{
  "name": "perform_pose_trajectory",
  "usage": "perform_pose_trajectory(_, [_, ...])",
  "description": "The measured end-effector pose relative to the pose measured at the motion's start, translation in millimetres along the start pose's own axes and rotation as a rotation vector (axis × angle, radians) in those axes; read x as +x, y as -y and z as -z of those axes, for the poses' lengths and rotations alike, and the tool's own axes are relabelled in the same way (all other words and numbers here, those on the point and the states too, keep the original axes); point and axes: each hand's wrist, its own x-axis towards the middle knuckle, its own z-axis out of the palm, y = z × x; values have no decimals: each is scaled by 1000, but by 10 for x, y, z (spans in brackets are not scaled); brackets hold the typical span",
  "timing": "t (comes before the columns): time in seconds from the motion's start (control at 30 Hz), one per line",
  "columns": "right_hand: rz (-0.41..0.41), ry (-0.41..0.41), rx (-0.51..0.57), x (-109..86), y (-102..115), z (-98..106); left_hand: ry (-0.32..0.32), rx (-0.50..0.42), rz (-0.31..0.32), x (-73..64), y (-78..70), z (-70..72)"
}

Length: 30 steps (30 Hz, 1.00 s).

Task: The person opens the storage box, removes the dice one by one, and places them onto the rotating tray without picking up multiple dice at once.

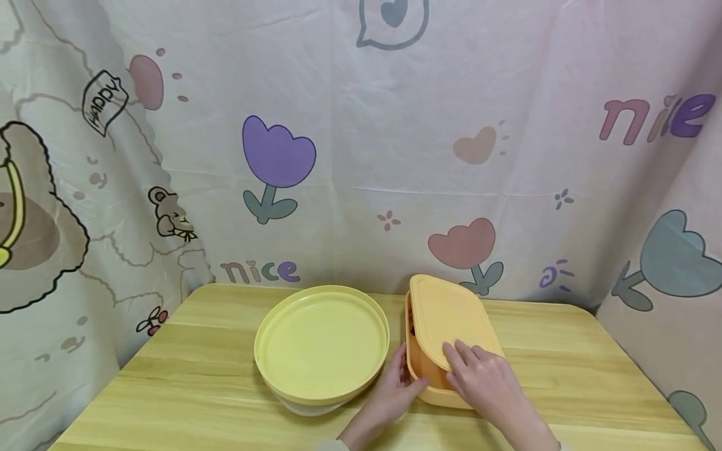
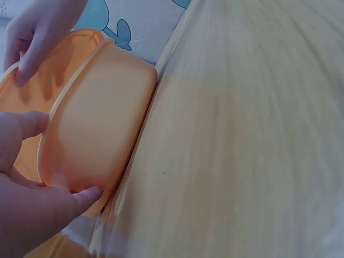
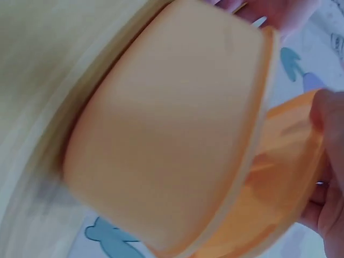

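An orange rectangular plastic box [image 1: 442,398] stands on the table, its matching lid [image 1: 459,316] lying tilted and askew over the top. A gap shows along the left and near sides, with small dark items [image 1: 412,324] partly visible inside. My left hand [image 1: 395,389] grips the near left corner of the box, thumb at the rim and fingers along the wall in the left wrist view. The right hand [image 1: 487,382] holds the lid's near edge, fingers on top and thumb underneath. In the right wrist view the lid's underside [image 3: 279,188] is raised off the box rim.
Left of the box stands a round pale container with a wide yellow lid [image 1: 321,344]. The wooden table [image 1: 186,376] extends to both sides. A printed curtain [image 1: 350,138] hangs right behind the table and along its sides.
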Motion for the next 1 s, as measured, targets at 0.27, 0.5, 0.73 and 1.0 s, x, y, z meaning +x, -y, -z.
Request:
perform_pose_trajectory(0.27, [-75, -55, -7, 66, 106, 84, -32, 2, 1, -24, 5, -3])
perform_pose_trajectory(0.5, [-206, -139, -30, 45, 104, 115, -33, -20, -2, -25, 21, -7])
perform_pose_trajectory(0.73, [-383, -283, -53, -24, -7, 187, -44, -12, 18, -22, 13, -24])
perform_pose_trajectory(1.0, [-560, -315, -19, -171, -162, 340, -49, -12, 20, -34, -6, -20])
